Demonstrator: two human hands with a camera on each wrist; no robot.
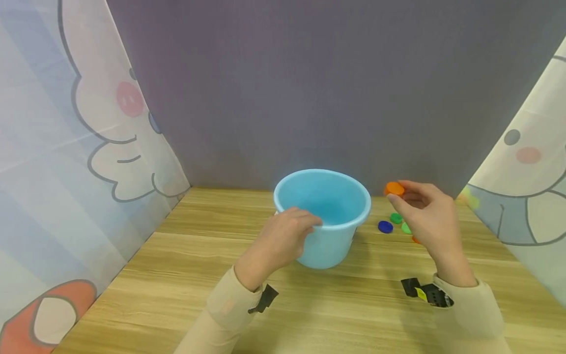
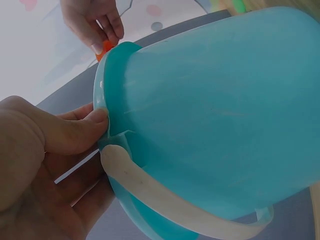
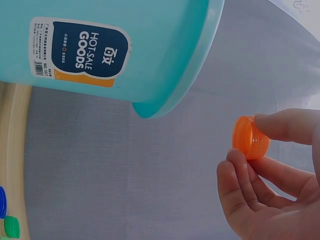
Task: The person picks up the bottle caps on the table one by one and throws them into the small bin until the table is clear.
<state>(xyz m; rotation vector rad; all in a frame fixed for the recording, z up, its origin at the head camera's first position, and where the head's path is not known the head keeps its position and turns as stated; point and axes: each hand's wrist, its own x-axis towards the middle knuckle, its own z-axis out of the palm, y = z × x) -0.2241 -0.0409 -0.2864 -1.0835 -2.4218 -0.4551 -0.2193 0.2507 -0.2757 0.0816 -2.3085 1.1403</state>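
Far left there's a pale curtain (image 1: 40, 142) with a chubby cartoon critter on it, pink nose and all, running down beside the wood-look desk (image 1: 168, 275). Next up is the left hand (image 1: 283, 236), coming out of a beige sleeve (image 1: 216, 314) and pinching the near left part of the rim of a light blue bucket (image 1: 327, 246). Thumb's on the outside, other fingers hooked over the edge. The bucket has its mouth facing up. From the left wrist view you can see a white handle (image 2: 175, 206) hanging down its side, hinged just beside that thumb. The right wrist view catches a label (image 3: 82, 52) on the wall reading "HOT-SALE GOODS".

Right of the bucket, a few bottle caps lie on the desk: a blue cap (image 1: 385, 226), a green cap (image 1: 395, 218) just beside it, then a lighter green cap (image 1: 406, 228), plus a red-orange one (image 1: 416, 239) mostly hidden. What's hiding it is the right hand (image 1: 431, 216), which has an orange cap (image 1: 393, 189) pinched between thumb and fingers, up off the desk, near the bucket's rim but not touching it. Dark grey panel (image 1: 309, 83) behind everything, another cartoon curtain (image 1: 535, 211) far right.
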